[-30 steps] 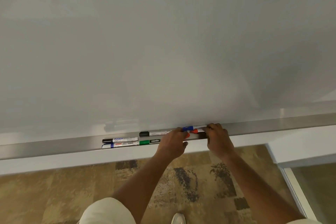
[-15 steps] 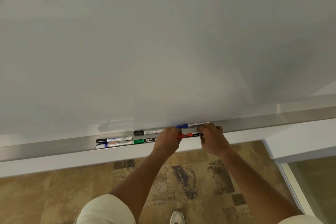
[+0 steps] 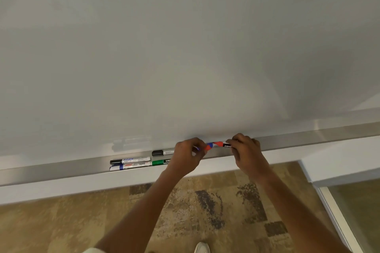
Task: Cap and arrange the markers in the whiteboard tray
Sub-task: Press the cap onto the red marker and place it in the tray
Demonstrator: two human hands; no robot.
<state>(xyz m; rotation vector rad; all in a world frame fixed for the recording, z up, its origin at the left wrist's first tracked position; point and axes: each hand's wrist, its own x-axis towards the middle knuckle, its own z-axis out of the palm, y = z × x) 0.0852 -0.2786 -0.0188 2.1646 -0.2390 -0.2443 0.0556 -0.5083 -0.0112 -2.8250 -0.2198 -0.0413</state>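
Gripping a red-capped black marker point(image 3: 220, 145) at both ends, left hand point(image 3: 186, 156) and right hand point(image 3: 247, 153) hover above the long metal whiteboard tray point(image 3: 61, 170).

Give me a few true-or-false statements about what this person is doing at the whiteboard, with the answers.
1. Both hands hold a marker between them. True: the left hand and right hand grip the red marker.
2. A green marker lies in the tray. True: the green marker rests in the tray.
3. The whiteboard is full of writing. False: the whiteboard is blank.
4. The floor is plain white tile. False: the floor is patterned brown.
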